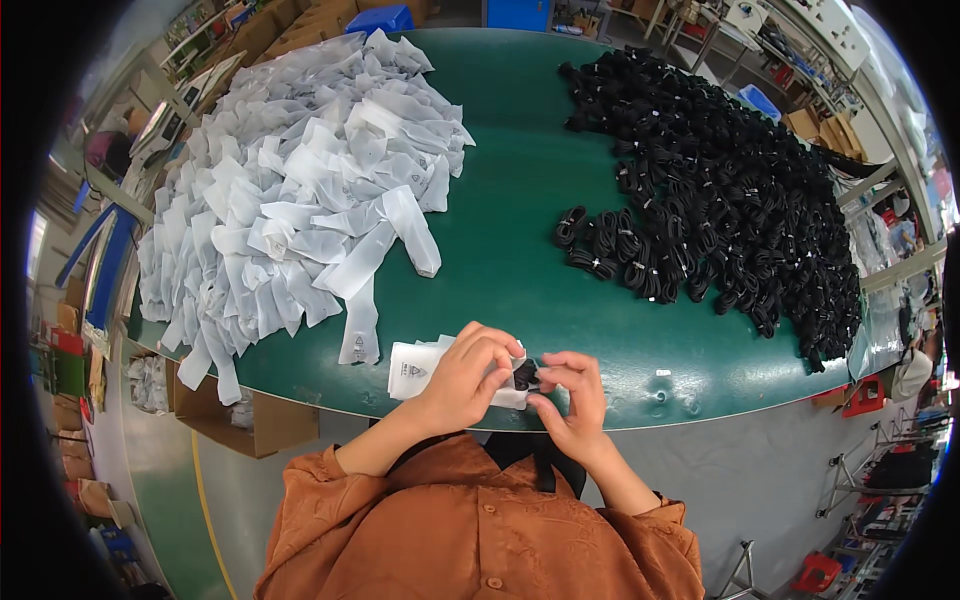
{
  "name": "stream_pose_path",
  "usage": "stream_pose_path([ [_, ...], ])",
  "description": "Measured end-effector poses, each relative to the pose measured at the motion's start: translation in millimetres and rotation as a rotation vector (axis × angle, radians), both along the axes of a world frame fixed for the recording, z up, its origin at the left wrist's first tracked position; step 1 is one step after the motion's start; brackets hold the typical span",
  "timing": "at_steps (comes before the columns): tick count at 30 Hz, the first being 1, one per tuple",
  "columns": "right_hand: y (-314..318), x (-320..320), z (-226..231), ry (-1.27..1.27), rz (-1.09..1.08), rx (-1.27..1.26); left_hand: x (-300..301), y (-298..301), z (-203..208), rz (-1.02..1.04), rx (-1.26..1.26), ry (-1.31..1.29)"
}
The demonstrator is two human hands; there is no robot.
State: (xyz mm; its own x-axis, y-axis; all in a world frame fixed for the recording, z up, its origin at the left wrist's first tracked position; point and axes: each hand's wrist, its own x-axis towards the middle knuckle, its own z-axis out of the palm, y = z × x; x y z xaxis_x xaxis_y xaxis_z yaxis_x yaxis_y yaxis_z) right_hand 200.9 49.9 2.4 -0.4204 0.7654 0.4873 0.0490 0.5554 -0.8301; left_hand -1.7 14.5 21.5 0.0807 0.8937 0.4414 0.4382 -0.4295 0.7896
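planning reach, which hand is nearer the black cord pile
Right. The right hand is in front of the left end of the black cord pile, not touching; the left hand is farther left.

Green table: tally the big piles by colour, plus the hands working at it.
White bag pile: 1
Black cord pile: 1
Hands: 2 (left hand, right hand)
Total: 4
Single bags and cords overlap too much to count.

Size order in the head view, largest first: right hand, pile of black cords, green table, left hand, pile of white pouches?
1. Green table
2. Pile of white pouches
3. Pile of black cords
4. Left hand and right hand: too alike to rank.
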Motion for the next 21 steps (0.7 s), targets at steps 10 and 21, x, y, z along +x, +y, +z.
stream_pose_path([
  [10, 86.8, -7.5, 3.1, -0.247, -0.363, 0.160, -108.4, 41.2, 43.3, 0.241, -0.137, -0.784],
  [21, 132.2, 4.9, -44.7, -0.606, -0.524, 0.236, -5.4, -14.6, -26.2, 0.002, -0.094, 0.269],
])
